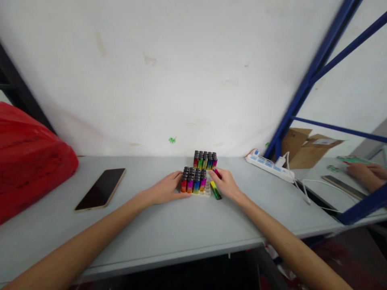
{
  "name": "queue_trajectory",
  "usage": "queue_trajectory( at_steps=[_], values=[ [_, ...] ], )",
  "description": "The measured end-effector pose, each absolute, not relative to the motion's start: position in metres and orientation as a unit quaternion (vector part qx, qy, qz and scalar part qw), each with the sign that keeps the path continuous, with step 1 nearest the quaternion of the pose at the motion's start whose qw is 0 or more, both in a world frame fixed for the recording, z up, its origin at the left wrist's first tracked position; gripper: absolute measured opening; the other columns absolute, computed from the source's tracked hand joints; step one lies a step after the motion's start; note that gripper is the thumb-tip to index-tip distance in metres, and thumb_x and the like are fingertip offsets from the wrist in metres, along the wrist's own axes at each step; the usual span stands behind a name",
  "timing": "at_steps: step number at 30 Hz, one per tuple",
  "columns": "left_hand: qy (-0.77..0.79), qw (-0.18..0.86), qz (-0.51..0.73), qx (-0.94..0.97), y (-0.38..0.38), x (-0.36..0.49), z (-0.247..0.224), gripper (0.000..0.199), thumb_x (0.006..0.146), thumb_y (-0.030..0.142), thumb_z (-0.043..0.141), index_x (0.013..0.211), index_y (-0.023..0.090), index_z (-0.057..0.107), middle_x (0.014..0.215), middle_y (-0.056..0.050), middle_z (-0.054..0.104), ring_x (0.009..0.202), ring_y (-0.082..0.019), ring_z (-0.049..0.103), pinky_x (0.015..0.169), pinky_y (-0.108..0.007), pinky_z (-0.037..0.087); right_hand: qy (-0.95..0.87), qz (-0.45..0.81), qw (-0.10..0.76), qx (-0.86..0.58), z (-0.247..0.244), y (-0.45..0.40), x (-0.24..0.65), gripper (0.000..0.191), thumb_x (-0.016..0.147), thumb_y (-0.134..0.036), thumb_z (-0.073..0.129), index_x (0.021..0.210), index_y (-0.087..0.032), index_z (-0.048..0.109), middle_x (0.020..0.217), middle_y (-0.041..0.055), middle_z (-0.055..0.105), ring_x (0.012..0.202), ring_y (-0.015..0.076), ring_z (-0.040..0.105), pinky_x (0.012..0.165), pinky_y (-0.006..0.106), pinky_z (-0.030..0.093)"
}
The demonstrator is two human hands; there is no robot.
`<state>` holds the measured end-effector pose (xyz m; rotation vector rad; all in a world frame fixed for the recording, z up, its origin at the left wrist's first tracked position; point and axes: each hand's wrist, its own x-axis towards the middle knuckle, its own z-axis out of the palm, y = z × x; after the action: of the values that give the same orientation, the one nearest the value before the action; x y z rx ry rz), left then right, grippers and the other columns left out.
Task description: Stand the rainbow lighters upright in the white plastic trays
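Observation:
My left hand (166, 188) grips the left side of a white lighter tray (206, 194), its thumb along the front and its fingers behind. Upright lighters (193, 181) in red, pink, blue and purple with black tops fill most of that tray; slots at its right end show bare. At the tray's right, my right hand (226, 183) is closed on a purple lighter (217, 173), partly hidden by the fingers. A yellow-green lighter (215, 190) lies on the table just under this hand. Behind stands a second block of upright lighters (205, 160) in mixed colours.
A phone (101, 189) lies on the grey table (169, 233) at left, beside a red plastic bag (33, 157). To the right are a white power strip (269, 166) with cables, a blue metal frame (298, 96) and a cardboard box (305, 149). Beyond the frame, another person's hands (364, 175) show.

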<state>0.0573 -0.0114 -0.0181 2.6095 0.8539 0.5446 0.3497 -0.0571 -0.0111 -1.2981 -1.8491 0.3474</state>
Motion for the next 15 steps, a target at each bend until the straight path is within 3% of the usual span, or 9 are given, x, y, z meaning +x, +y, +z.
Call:
queue_trajectory(
  at_steps=[4, 7, 11, 15],
  values=[
    [0.301, 0.168, 0.194, 0.918, -0.01, 0.056, -0.02, 0.073, 0.094, 0.076, 0.072, 0.144, 0.023, 0.065, 0.145, -0.016, 0.066, 0.138, -0.039, 0.062, 0.125, -0.054, 0.048, -0.773, 0.108, 0.379, -0.498, -0.003, -0.059, 0.355, 0.037, 0.114, -0.052, 0.038, 0.09, -0.025, 0.05, 0.077, 0.0001, 0.061, 0.071, 0.0203, 0.056, 0.069, 0.032, 0.042],
    [0.302, 0.165, 0.192, 0.919, -0.009, 0.056, -0.021, 0.074, 0.094, 0.076, 0.073, 0.145, 0.023, 0.064, 0.147, -0.016, 0.065, 0.139, -0.039, 0.062, 0.125, -0.054, 0.047, -0.824, 0.043, 0.317, -0.468, 0.006, -0.063, 0.363, 0.039, 0.118, -0.047, 0.036, 0.092, -0.024, 0.055, 0.092, 0.0065, 0.067, 0.086, 0.0233, 0.061, 0.081, 0.035, 0.047],
    [0.297, 0.157, 0.192, 0.922, -0.008, 0.056, -0.022, 0.072, 0.096, 0.074, 0.072, 0.147, 0.023, 0.063, 0.147, -0.016, 0.065, 0.138, -0.038, 0.062, 0.124, -0.053, 0.048, -0.865, -0.041, 0.202, -0.458, 0.015, -0.071, 0.369, 0.041, 0.12, -0.046, 0.04, 0.099, -0.021, 0.066, 0.095, 0.0084, 0.071, 0.09, 0.0237, 0.063, 0.085, 0.035, 0.044],
    [0.297, 0.158, 0.197, 0.921, -0.007, 0.056, -0.024, 0.075, 0.094, 0.075, 0.074, 0.147, 0.022, 0.063, 0.148, -0.016, 0.065, 0.139, -0.039, 0.062, 0.124, -0.054, 0.048, -0.856, -0.073, 0.156, -0.487, 0.016, -0.076, 0.367, 0.041, 0.121, -0.044, 0.041, 0.104, -0.019, 0.07, 0.093, 0.0066, 0.074, 0.084, 0.0202, 0.066, 0.081, 0.033, 0.038]
  ],
)
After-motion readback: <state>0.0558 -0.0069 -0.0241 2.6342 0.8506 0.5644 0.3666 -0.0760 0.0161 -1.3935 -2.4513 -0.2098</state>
